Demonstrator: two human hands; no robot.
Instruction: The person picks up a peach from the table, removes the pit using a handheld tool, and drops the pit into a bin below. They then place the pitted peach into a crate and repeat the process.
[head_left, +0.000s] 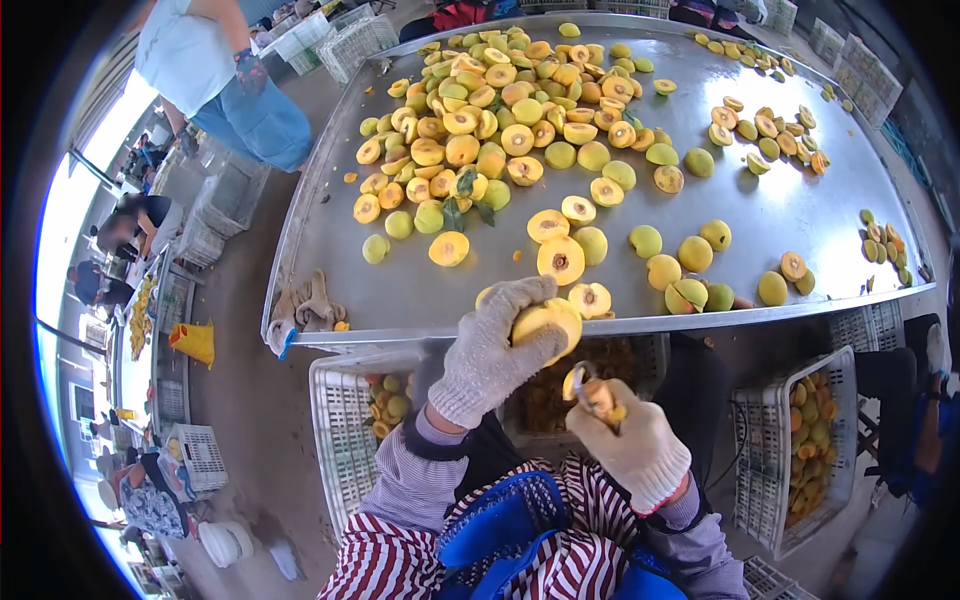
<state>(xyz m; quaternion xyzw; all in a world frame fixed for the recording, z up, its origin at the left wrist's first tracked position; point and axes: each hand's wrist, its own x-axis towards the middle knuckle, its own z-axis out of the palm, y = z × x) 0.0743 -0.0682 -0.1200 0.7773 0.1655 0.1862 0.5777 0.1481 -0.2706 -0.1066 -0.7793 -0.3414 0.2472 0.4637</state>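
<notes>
My left hand (495, 350), in a pale knitted glove, is closed around a yellow peach half (548, 325) just past the table's near edge. In my right hand (635, 445), also gloved, is a small hand tool (592, 392) with a curved metal tip. Yellow flesh and brown bits cling around the tool, and its handle is mostly hidden by my fingers. The tool is apart from the peach half. Close to my left hand, a cut peach half (561, 260) with a brown centre lies on the metal table (330, 240).
A big heap of whole and halved peaches (480, 110) covers the table's far left. Work gloves (315, 305) lie at the left corner. Below stand a left crate (335, 440) and a right crate (770, 480), both holding fruit. A person (225, 80) stands at left.
</notes>
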